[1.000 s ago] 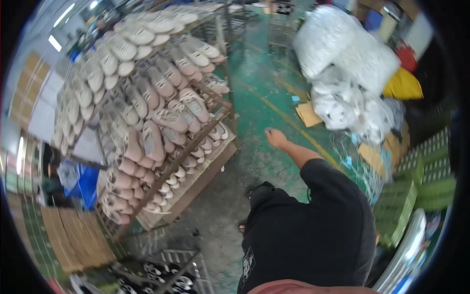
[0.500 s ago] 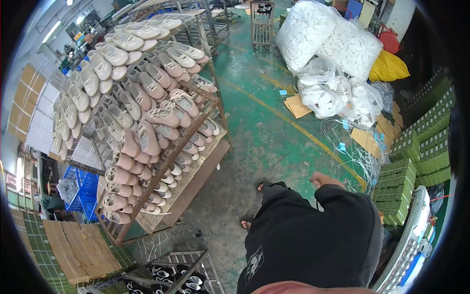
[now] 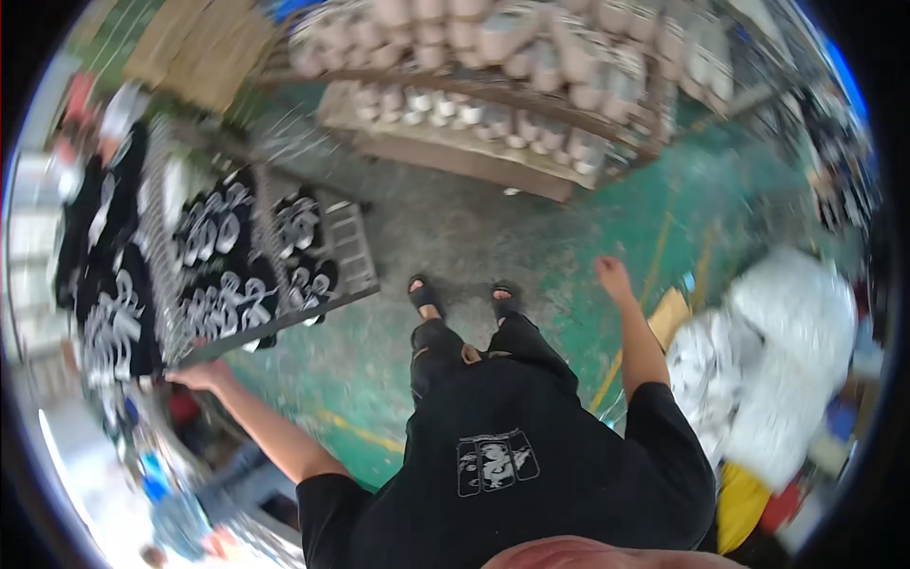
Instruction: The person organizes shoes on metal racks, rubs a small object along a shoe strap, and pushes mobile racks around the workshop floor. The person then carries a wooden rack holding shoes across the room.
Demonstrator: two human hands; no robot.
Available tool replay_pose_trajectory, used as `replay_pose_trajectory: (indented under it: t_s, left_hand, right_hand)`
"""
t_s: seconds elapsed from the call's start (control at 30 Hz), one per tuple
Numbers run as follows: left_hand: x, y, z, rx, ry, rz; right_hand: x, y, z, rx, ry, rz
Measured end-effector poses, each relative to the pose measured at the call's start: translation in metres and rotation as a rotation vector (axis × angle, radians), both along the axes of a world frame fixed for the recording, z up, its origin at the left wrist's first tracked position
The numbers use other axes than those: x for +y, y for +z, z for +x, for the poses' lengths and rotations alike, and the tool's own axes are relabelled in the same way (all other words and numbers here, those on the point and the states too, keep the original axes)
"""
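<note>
My left hand [image 3: 199, 376] reaches out at the lower left, at the corner of a metal rack [image 3: 275, 327] loaded with black shoes [image 3: 223, 299] with white laces. Its fingers look stretched toward the rack's edge, and blur hides whether they grip it. On the other side, my right hand [image 3: 611, 275] hangs over the green floor with its fingers curled together; nothing shows in it. Pink shoes [image 3: 512, 33] line a brown-framed rack [image 3: 474, 76] across the top.
White plastic bags [image 3: 787, 332] are piled at the right, near a yellow sack [image 3: 742, 507] and a cardboard piece [image 3: 669, 318]. Stacked cardboard [image 3: 199, 47] stands at the upper left. A person [image 3: 180, 522] is partly visible at the lower left.
The view has swung round to the left, bringing the black-shoe rack in from the bottom edge. My left hand has come into sight at that rack, and my right arm is extended again.
</note>
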State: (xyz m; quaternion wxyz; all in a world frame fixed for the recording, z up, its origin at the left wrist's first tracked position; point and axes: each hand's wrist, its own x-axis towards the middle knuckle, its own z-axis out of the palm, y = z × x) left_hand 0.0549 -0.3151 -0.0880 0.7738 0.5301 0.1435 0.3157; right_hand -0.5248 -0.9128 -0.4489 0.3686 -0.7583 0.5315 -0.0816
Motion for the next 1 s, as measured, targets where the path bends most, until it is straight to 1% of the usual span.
replay_pose_trajectory:
  t_s: [0.03, 0.07, 0.13, 0.17, 0.2, 0.23, 0.27, 0.3, 0.33, 0.37, 0.4, 0.47, 0.5, 0.53, 0.57, 0.6, 0.63, 0.67, 0.73, 0.77, 0.8, 0.83, 0.9, 0.93, 0.97, 1.0]
  left_hand:
    - [-0.003, 0.003, 0.029, -0.022, -0.064, 0.035]
    - [0.003, 0.003, 0.039, -0.025, -0.132, 0.076]
    - [-0.017, 0.017, 0.005, -0.038, -0.317, -0.05]
    - [-0.034, 0.026, 0.0, 0.023, -0.097, -0.015]
    - [-0.01, 0.016, 0.005, -0.011, -0.269, -0.042]
    - [-0.004, 0.019, 0.004, 0.004, -0.285, -0.044]
    - [0.001, 0.014, 0.0, -0.011, -0.302, -0.068]
    - [0.011, 0.013, -0.007, -0.011, -0.294, -0.066]
    - [0.021, 0.014, -0.011, 0.002, -0.359, -0.051]
    - [0.029, 0.016, -0.009, 0.022, -0.423, -0.036]
    - [0.038, 0.015, -0.004, 0.031, -0.413, -0.033]
    - [0.052, 0.01, 0.006, 0.058, -0.341, -0.091]
    - [-0.001, 0.04, 0.005, 0.118, -0.017, -0.027]
    - [0.007, 0.036, 0.008, 0.132, -0.017, -0.034]
    - [0.018, 0.033, 0.005, 0.131, -0.057, -0.06]
    - [0.025, 0.03, 0.005, 0.128, -0.097, -0.085]
    - [0.001, 0.035, -0.003, 0.088, 0.053, 0.112]
    - [0.007, 0.022, -0.001, 0.141, 0.175, 0.263]
    - [0.005, 0.002, 0.007, 0.242, 0.507, 0.441]
    - [-0.037, 0.025, 0.007, 0.084, 0.355, 0.212]
    - [-0.006, 0.006, 0.015, 0.209, 0.456, 0.127]
    - [-0.061, 0.039, 0.018, 0.382, 0.621, 0.057]
    - [-0.033, 0.006, 0.035, 0.461, 0.75, 0.233]
    - [-0.026, -0.003, 0.043, 0.505, 0.784, 0.24]
    - [-0.016, -0.008, 0.045, 0.397, 0.8, 0.231]
    - [0.026, -0.034, 0.044, 0.329, 0.82, 0.241]
  right_hand:
    - [-0.016, 0.004, 0.024, -0.041, -0.039, 0.104]
    - [-0.018, 0.001, 0.03, -0.06, -0.086, 0.214]
    - [-0.031, -0.021, 0.01, 0.174, 0.142, 0.188]
    - [-0.035, -0.024, 0.012, 0.173, 0.165, 0.191]
    - [-0.037, -0.025, 0.013, 0.226, 0.112, 0.312]
    - [-0.033, -0.024, 0.012, 0.281, 0.051, 0.435]
    - [-0.035, -0.02, 0.022, 0.259, 0.062, 0.413]
    - [-0.025, -0.009, 0.021, 0.252, -0.063, 0.508]
    - [-0.017, -0.006, 0.024, 0.245, -0.191, 0.607]
    - [-0.014, 0.0, 0.031, 0.255, -0.186, 0.613]
    - [-0.015, 0.007, 0.04, 0.247, -0.195, 0.666]
    - [-0.001, 0.029, 0.05, 0.274, -0.219, 0.727]
    - [-0.004, 0.043, 0.076, 0.329, -0.128, 0.688]
    - [-0.011, 0.059, 0.098, 0.389, -0.036, 0.645]
    - [-0.021, 0.063, 0.108, 0.402, -0.04, 0.638]
    - [-0.033, 0.069, 0.117, 0.405, 0.027, 0.614]
    - [-0.044, 0.072, 0.13, 0.402, 0.094, 0.593]
    - [-0.058, 0.079, 0.141, 0.387, 0.114, 0.54]
    - [-0.088, 0.09, 0.167, 0.313, 0.105, 0.435]
    - [-0.102, 0.1, 0.184, 0.255, 0.073, 0.379]
    - [-0.117, 0.111, 0.201, 0.229, 0.082, 0.31]
    - [-0.132, 0.122, 0.215, 0.211, 0.095, 0.243]
    - [-0.168, 0.131, 0.254, 0.135, 0.022, 0.162]
    - [-0.187, 0.134, 0.273, 0.11, 0.019, 0.118]
    - [-0.208, 0.135, 0.291, 0.085, 0.015, 0.074]
    - [-0.228, 0.137, 0.31, 0.074, 0.0, 0.058]
